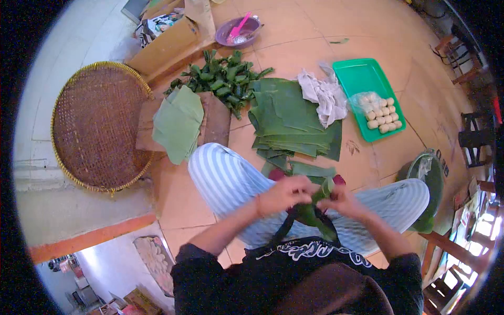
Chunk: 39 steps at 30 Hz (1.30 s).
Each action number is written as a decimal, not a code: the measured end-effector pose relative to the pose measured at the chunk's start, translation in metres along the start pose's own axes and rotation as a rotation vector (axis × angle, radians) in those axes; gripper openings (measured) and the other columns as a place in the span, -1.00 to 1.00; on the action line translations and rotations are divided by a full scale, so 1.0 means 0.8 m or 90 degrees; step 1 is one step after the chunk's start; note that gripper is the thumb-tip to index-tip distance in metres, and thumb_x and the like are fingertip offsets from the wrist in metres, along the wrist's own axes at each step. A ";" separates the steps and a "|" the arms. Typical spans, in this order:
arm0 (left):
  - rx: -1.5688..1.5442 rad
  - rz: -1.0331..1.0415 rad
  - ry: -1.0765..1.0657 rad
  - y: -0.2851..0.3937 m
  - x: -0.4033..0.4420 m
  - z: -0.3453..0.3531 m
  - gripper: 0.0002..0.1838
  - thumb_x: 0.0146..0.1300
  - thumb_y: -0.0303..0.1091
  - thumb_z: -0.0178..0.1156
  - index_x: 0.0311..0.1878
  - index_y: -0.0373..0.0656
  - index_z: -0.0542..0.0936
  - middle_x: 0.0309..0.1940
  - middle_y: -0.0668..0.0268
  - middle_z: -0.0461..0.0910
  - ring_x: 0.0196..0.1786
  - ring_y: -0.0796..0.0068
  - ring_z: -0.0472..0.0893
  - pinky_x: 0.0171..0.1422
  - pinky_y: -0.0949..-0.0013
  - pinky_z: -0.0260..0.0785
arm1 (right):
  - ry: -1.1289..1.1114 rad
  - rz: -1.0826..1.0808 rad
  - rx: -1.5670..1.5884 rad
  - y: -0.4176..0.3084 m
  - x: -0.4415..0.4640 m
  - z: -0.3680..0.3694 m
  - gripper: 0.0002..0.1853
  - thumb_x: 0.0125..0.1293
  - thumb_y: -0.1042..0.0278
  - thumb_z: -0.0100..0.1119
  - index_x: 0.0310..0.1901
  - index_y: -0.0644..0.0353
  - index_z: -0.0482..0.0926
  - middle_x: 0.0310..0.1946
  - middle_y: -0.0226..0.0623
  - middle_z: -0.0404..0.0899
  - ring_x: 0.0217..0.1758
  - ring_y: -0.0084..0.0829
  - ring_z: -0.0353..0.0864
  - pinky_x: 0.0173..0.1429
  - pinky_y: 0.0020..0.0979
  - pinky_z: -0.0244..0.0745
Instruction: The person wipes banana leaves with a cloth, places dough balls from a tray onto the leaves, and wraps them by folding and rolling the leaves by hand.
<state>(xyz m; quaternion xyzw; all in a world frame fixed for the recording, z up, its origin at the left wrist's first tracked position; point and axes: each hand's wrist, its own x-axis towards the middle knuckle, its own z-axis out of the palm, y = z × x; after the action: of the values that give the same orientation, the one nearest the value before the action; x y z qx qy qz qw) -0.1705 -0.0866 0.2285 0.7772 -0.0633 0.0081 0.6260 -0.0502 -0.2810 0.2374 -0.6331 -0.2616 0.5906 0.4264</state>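
Observation:
Over my lap, my left hand [290, 194] and my right hand [342, 198] are both closed on a green banana leaf [310, 212], which is folded or rolled between them. Its upper end stands up between my fingers and its lower part hangs toward my shirt. Whether anything lies inside the leaf is hidden. In front of my knees lies a stack of cut banana leaves [289, 115]. Behind it is a heap of small wrapped leaf parcels [226, 76]. To the right, a green tray [359, 71] holds several pale dough rolls [386, 116], partly under clear plastic.
A round woven tray [100, 126] leans at the left. Paler leaf pieces [178, 123] rest on a brown board [216, 118]. A white cloth [323, 94] touches the leaf stack. Farther back are a purple basin [226, 32] with a pink spoon and a cardboard box [168, 44].

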 end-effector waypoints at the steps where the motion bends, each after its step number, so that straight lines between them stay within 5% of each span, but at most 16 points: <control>1: 0.032 -0.023 0.021 0.000 0.009 -0.025 -0.79 0.11 -0.32 0.17 -0.28 -0.27 0.52 -0.41 0.24 0.50 -0.31 0.38 0.52 -0.21 0.39 0.36 | 0.025 -0.038 -0.015 -0.014 0.017 -0.015 -0.68 0.11 0.25 0.25 -0.14 0.22 0.51 -0.28 -0.34 0.56 -0.22 -0.50 0.53 -0.12 -0.42 0.46; 4: 0.174 -0.052 0.121 0.036 0.042 -0.142 -0.78 0.11 -0.28 0.19 -0.30 -0.27 0.55 -0.36 0.22 0.52 -0.27 0.37 0.53 -0.15 0.37 0.37 | 0.152 -0.206 -0.089 -0.020 0.082 -0.068 -0.78 0.21 0.35 0.15 -0.16 0.27 0.50 -0.42 -0.41 0.50 -0.33 -0.62 0.49 -0.19 -0.52 0.45; 8: 0.338 -0.183 0.275 0.061 0.057 -0.303 -0.71 0.09 -0.26 0.24 -0.20 -0.26 0.54 -0.27 0.28 0.53 -0.24 0.52 0.50 -0.13 0.46 0.35 | 0.247 -0.184 -0.197 -0.020 0.135 -0.139 -0.74 0.20 0.31 0.15 -0.13 0.28 0.49 -0.39 -0.39 0.52 -0.29 -0.58 0.49 -0.17 -0.51 0.42; 10: 0.529 -0.032 0.395 0.023 0.050 -0.373 -0.60 0.08 -0.20 0.26 -0.07 -0.25 0.50 -0.19 0.23 0.52 -0.16 0.48 0.50 -0.09 0.46 0.36 | 0.339 -0.182 -0.382 0.003 0.171 -0.180 -0.71 0.19 0.29 0.16 -0.12 0.27 0.49 -0.38 -0.34 0.54 -0.31 -0.52 0.50 -0.17 -0.49 0.41; 12: 0.440 -0.086 0.476 0.006 0.049 -0.379 -0.53 0.07 -0.17 0.27 -0.01 -0.25 0.47 -0.13 0.20 0.52 -0.10 0.45 0.50 -0.05 0.42 0.36 | 0.433 -0.135 -0.380 0.007 0.210 -0.212 -0.64 0.17 0.22 0.18 -0.08 0.27 0.47 -0.30 -0.24 0.55 -0.24 -0.39 0.52 -0.11 -0.40 0.41; 16: 0.314 -0.188 0.400 -0.062 0.075 -0.313 -0.52 0.08 -0.17 0.26 0.02 -0.24 0.47 -0.07 0.19 0.52 -0.06 0.40 0.51 0.00 0.34 0.36 | 0.594 -0.220 -0.581 0.035 0.318 -0.279 -0.45 0.11 0.03 0.20 0.07 0.17 0.39 0.01 -0.03 0.44 0.05 -0.11 0.44 0.06 -0.19 0.37; 18: 0.185 -0.226 0.281 -0.142 0.092 -0.249 -0.63 0.11 -0.27 0.19 -0.05 -0.26 0.48 -0.09 0.07 0.51 -0.02 0.18 0.51 0.07 0.28 0.33 | 0.584 -0.084 -0.629 0.029 0.356 -0.276 -0.36 0.09 -0.04 0.20 0.14 0.13 0.33 0.15 -0.01 0.29 0.18 -0.03 0.29 0.16 -0.12 0.29; 19: 0.410 -0.182 0.176 -0.155 0.106 -0.210 -0.64 0.05 -0.32 0.21 -0.08 -0.28 0.48 -0.09 0.03 0.49 0.00 0.05 0.47 0.10 0.19 0.31 | 0.577 -0.017 -0.652 0.025 0.375 -0.273 -0.32 0.07 -0.08 0.20 0.18 0.11 0.29 0.21 0.00 0.22 0.24 0.01 0.22 0.21 -0.08 0.25; 22: 0.429 -0.152 0.011 -0.240 0.116 -0.103 -0.47 0.02 -0.23 0.22 0.05 -0.30 0.39 0.09 0.03 0.35 0.19 0.05 0.31 0.29 0.16 0.13 | 0.532 0.075 -0.762 0.055 0.407 -0.257 -0.26 0.04 -0.07 0.22 0.24 0.05 0.24 0.29 -0.04 0.09 0.27 0.07 0.15 0.25 -0.03 0.20; 26: 0.641 -0.181 -0.081 -0.254 0.126 -0.046 -0.24 0.08 -0.01 0.16 0.27 -0.23 0.19 0.32 0.06 0.09 0.39 0.08 0.01 0.44 0.04 -0.19 | 0.535 -0.140 -0.502 0.109 0.440 -0.338 -0.47 0.03 0.31 0.20 0.10 0.19 0.39 0.09 0.00 0.36 0.19 0.02 0.27 0.11 -0.12 0.32; 29: 0.650 -0.199 -0.047 -0.260 0.124 -0.042 -0.18 0.10 0.10 0.09 0.31 -0.24 0.13 0.34 0.07 0.04 0.40 0.09 -0.01 0.45 0.02 -0.28 | 0.547 -0.302 -0.621 0.018 0.403 -0.270 -0.47 -0.08 0.56 0.08 0.06 0.21 0.43 -0.02 0.05 0.42 0.10 0.05 0.33 0.19 -0.14 0.21; 31: 0.594 -0.242 -0.060 -0.278 0.116 -0.036 -0.17 0.12 0.14 0.02 0.31 -0.24 0.11 0.35 0.06 0.02 0.41 0.10 -0.04 0.44 -0.04 -0.33 | 0.386 -0.390 -0.755 0.046 0.396 -0.197 -0.40 -0.09 0.54 0.04 0.12 0.11 0.38 0.10 0.05 0.33 0.20 0.05 0.26 0.26 -0.05 0.14; 32: 0.569 -0.261 -0.067 -0.293 0.112 -0.033 -0.17 0.13 0.16 -0.01 0.32 -0.24 0.11 0.35 0.06 0.01 0.41 0.11 -0.05 0.43 -0.07 -0.35 | 0.203 -0.195 -0.712 0.042 0.392 -0.155 -0.38 -0.11 0.49 0.08 0.14 0.08 0.37 0.17 0.01 0.27 0.30 0.01 0.15 0.33 0.06 -0.02; 34: 0.368 -0.262 -0.036 -0.334 0.098 -0.019 -0.19 0.15 0.16 -0.04 0.32 -0.24 0.12 0.35 0.07 0.01 0.42 0.13 -0.04 0.41 -0.14 -0.40 | 0.144 -0.366 -0.690 0.071 0.390 -0.112 -0.32 -0.11 0.42 0.13 0.18 0.04 0.31 0.25 -0.03 0.16 0.35 -0.03 0.07 0.37 0.13 -0.21; 35: 0.266 -0.263 -0.019 -0.353 0.091 -0.011 -0.20 0.16 0.16 -0.06 0.32 -0.24 0.12 0.35 0.07 0.01 0.42 0.13 -0.04 0.40 -0.17 -0.42 | 0.167 -0.336 -0.726 0.078 0.403 -0.115 -0.31 -0.11 0.39 0.15 0.19 0.05 0.29 0.26 -0.06 0.13 0.35 -0.04 0.07 0.37 0.13 -0.25; 39: 0.628 -0.201 0.006 -0.280 0.123 -0.042 -0.28 0.14 0.14 -0.02 0.24 -0.19 0.25 0.30 0.05 0.10 0.36 0.12 0.09 0.34 -0.28 -0.26 | 0.360 -0.277 -0.764 0.051 0.496 -0.186 -0.32 0.03 0.20 0.18 0.21 0.18 0.22 0.31 -0.20 0.07 0.39 -0.11 -0.02 0.40 0.08 -0.33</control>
<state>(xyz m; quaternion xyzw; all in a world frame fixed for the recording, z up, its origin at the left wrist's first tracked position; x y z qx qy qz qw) -0.0466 -0.0161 0.0269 0.9800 0.0689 -0.0538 0.1790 0.1531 -0.0044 -0.0141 -0.8222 -0.5424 0.0575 0.1629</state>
